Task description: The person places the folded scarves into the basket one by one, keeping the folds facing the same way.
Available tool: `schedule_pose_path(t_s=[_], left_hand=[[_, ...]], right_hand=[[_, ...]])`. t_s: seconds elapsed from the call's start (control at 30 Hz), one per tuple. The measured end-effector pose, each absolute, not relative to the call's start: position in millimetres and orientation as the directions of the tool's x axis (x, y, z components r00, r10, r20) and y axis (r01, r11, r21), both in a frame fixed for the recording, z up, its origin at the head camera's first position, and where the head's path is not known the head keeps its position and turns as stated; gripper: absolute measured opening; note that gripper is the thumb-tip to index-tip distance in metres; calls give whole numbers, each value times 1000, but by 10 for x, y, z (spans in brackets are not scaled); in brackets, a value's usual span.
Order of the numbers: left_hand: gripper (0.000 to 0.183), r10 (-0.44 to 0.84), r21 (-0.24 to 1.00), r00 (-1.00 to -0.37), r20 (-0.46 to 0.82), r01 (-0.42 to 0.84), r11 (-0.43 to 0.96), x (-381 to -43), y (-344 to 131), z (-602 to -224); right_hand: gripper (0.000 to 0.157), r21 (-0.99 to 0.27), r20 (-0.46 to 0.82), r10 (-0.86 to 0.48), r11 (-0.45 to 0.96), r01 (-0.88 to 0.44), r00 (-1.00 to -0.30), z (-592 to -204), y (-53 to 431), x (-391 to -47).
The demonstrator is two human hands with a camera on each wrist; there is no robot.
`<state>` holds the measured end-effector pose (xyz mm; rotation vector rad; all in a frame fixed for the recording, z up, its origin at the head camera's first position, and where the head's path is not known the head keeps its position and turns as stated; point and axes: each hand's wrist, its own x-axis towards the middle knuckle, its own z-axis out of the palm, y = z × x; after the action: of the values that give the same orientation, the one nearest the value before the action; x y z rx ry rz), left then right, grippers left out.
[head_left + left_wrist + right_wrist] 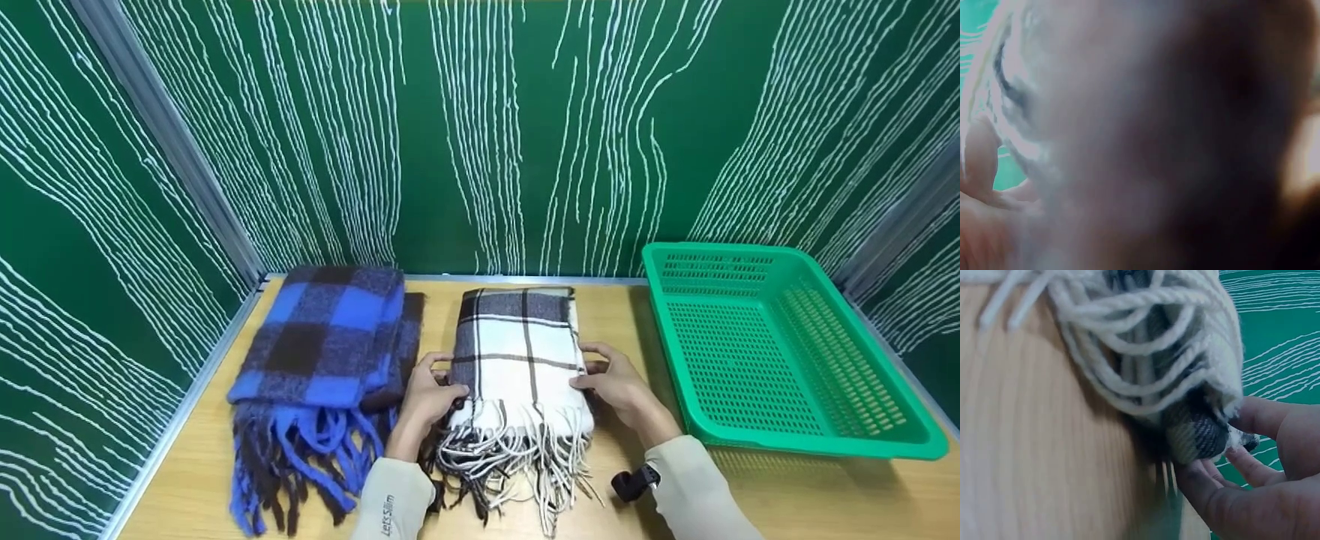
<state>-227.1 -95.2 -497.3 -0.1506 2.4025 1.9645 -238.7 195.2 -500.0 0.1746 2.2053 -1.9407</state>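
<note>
A folded white scarf with dark plaid bands and long fringe lies on the table between both hands. My left hand grips its left edge, thumb on top and fingers at the side. At the right edge, my right hand holds the folded layers, thumb above and fingers beneath, as the right wrist view shows. There the twisted fringe hangs beside the hand. Blurred fabric fills most of the left wrist view, with part of the left hand at its left side.
Left of the white scarf lies a folded blue and black checked scarf, its fringe toward me. A green plastic basket with slotted walls stands on the right of the wooden table. Green panels with white wavy lines enclose the table.
</note>
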Motion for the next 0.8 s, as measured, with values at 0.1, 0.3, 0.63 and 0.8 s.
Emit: schedule_pose_path(t_s=[0.1, 0.3, 0.63, 0.8], left_hand=[[58, -55, 977, -995, -87, -96, 190, -2271, -950, -4996], [58, -59, 976, -994, -88, -98, 195, -2268, -959, -5034], [59, -45, 979, -995, -91, -98, 179, -2253, -961, -5005], [61, -46, 984, -998, -46, -54, 173, -2245, -963, -5003]], right_hand=[[67, -972, -207, -35, 117, 202, -978, -4997, 1953, -2381], [70, -974, -200, -41, 115, 194, -979, -4993, 1966, -2376], [69, -977, -191, -42, 105, 186, -981, -5015, 1958, -2376], [67, -981, -183, -52, 75, 179, -982, -5008, 1953, -2369]])
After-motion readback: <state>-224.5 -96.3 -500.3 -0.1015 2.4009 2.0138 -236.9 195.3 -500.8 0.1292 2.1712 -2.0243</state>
